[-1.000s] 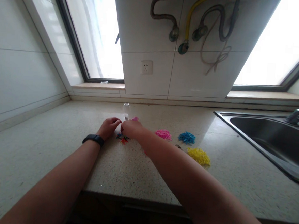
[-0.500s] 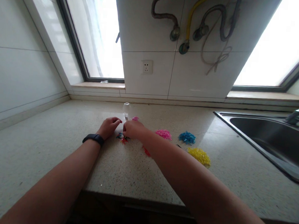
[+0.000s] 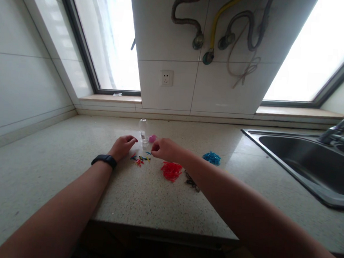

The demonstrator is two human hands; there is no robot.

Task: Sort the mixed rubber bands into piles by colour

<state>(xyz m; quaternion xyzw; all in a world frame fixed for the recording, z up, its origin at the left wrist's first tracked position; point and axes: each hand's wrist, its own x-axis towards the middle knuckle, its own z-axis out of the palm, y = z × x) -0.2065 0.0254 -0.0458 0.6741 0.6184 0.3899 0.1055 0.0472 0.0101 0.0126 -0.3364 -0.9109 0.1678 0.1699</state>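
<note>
My left hand point(image 3: 124, 146), with a dark band on its wrist, rests on the counter with fingers curled and closed; whatever they hold, if anything, is too small to make out. Just below it lies a loose mix of small coloured strips point(image 3: 139, 161), red, blue, yellow and dark. My right hand point(image 3: 167, 149) hovers right of that mix, its fingers pinched together over something hidden. A small blue strip point(image 3: 148, 153) lies by its fingertips. Behind the hands stands a clear bottle point(image 3: 143, 129), with a round pink object point(image 3: 153, 138) beside it.
A red pile point(image 3: 171, 171) of strips and a dark pile point(image 3: 192, 182) lie below my right forearm. Beyond the arm is a blue pile point(image 3: 212, 158). At the right, a steel sink point(image 3: 255, 139) is set into the speckled counter point(image 3: 143, 201). Hoses hang on the wall.
My right hand has moved right, away from the coloured mix, uncovering more of it and the red and dark piles. The forearm now hides the pink pile and nearly all the yellow.
</note>
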